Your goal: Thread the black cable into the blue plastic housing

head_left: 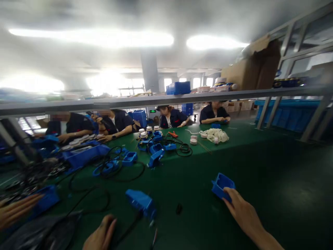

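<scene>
My right hand reaches in from the lower right, its fingers curled over the near edge of a small open blue plastic housing on the green table. My left hand lies at the bottom edge, cut off and blurred, beside a black cable. That cable leads to another blue housing. A small black part sits between my hands. At the far left another blurred hand stretches its fingers toward a blue part; I cannot tell whose it is.
Blue trays, more blue housings and coiled black cables crowd the left and middle. A white cord bundle lies farther back. Several seated co-workers work along the far side. A grey rail crosses overhead.
</scene>
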A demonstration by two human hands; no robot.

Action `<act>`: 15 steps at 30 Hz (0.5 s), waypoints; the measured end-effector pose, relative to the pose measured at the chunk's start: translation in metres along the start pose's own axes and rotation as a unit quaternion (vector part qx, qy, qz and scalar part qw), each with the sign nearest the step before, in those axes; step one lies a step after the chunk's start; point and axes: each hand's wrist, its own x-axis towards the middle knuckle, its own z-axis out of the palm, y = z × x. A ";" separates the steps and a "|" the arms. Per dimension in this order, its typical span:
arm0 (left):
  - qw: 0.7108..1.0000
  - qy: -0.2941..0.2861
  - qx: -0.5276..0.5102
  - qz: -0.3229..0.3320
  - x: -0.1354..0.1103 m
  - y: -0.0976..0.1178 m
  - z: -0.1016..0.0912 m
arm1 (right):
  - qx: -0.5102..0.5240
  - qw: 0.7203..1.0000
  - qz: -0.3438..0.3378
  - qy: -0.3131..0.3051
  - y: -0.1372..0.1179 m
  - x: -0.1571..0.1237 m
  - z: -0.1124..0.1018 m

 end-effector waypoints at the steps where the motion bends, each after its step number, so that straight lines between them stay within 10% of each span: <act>1: 0.998 -0.003 -0.048 0.028 -0.002 -0.002 0.000 | 0.026 0.999 -0.036 0.024 -0.037 -0.022 -0.002; 8: 0.983 0.006 -0.164 0.082 -0.084 -0.007 -0.037 | 0.032 0.990 -0.137 0.016 -0.265 -0.123 0.015; 15: 0.940 -0.120 -0.283 0.148 -0.173 -0.054 -0.068 | 0.003 0.976 -0.211 -0.051 -0.367 -0.157 0.065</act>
